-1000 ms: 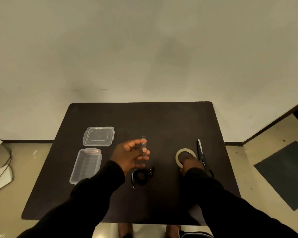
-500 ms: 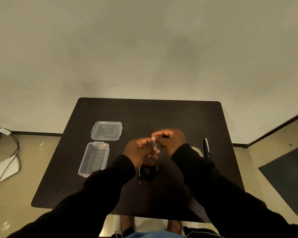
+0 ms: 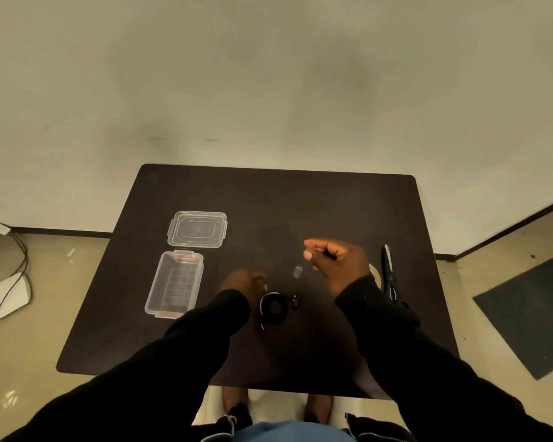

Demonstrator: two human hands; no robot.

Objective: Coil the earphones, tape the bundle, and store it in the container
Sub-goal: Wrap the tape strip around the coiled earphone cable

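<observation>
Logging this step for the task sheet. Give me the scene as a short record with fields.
table: dark top
container: clear, open, left side
lid: off, flat beyond the container
earphones: coiled, on the table
left hand: low beside the coil
right hand: raised, pinching a tape piece
tape piece: hangs from the right fingers
tape roll: mostly hidden behind the right wrist
scissors: closed, far right

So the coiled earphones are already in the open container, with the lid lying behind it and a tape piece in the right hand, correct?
Not quite. The head view shows the coiled earphones lying on the table, to the right of the open container, which holds nothing. The rest stands: the lid lies behind the container, and the right hand pinches a tape piece.
</observation>
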